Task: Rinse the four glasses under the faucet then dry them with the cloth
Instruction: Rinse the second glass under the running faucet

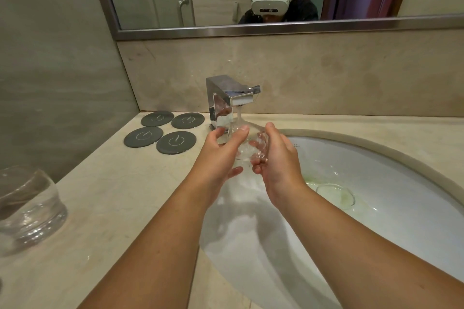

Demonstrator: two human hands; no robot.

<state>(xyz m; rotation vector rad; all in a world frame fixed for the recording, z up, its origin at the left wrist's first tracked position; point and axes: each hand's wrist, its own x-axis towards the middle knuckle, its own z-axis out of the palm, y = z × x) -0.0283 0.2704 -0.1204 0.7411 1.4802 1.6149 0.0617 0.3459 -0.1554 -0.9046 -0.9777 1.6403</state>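
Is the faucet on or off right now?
On. A stream of water falls from the faucet onto the glass gripped by left hand and right hand.

Warm, moderately bright indoor light falls from above, probably from a fitting over the mirror [276,30], out of view. The arms [175,233] throw a broad, soft-edged shadow into the sink [376,170] at 6 o'clock. The chrome faucet [231,98] carries hard white glare on its spout toward 12 o'clock. The held glass [247,150] dissolves into glints and running water at centre, so its outline is hard to read. Wide-angle distortion bends the mirror frame and the tabletop [113,195] edge; at 9 o'clock a second glass [27,208] is stretched and soft. Fine detail looks smeared and slightly noisy throughout, most at the corners.
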